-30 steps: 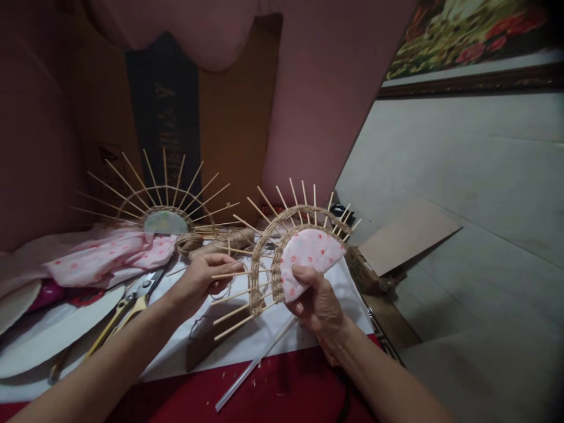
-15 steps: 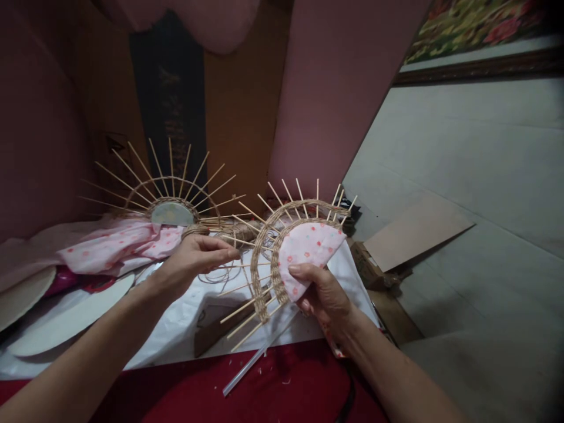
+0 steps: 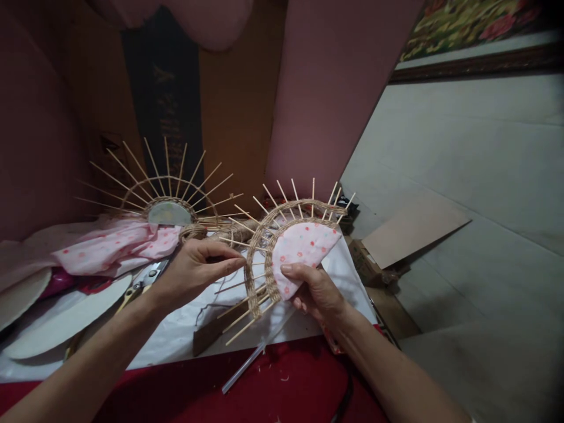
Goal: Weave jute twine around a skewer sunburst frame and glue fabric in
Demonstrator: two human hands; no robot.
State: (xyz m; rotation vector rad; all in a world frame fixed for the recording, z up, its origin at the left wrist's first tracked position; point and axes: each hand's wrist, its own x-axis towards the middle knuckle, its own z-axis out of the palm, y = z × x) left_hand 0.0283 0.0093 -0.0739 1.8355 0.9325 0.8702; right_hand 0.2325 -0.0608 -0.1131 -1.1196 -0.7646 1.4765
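My right hand (image 3: 315, 289) grips a half-round woven piece (image 3: 304, 244) by its lower edge; the piece has a pink dotted fabric centre, two jute-woven arcs and several wooden sticks radiating out. My left hand (image 3: 196, 267) is closed in a pinch at the left side of the piece, fingertips on a thin jute strand among the sticks. A ball of jute twine (image 3: 229, 230) lies just behind the left hand.
A second half-round stick piece (image 3: 165, 202) stands at the back left over pink dotted fabric (image 3: 112, 247). Scissors (image 3: 141, 285), white card discs (image 3: 66, 320), a clear rod (image 3: 253, 358) and a cardboard box (image 3: 405, 238) lie around on white sheet and red cloth.
My left hand dropped slightly and moved right, closer to the outer woven arc. The woven piece shifted a little left in my right hand's grip.
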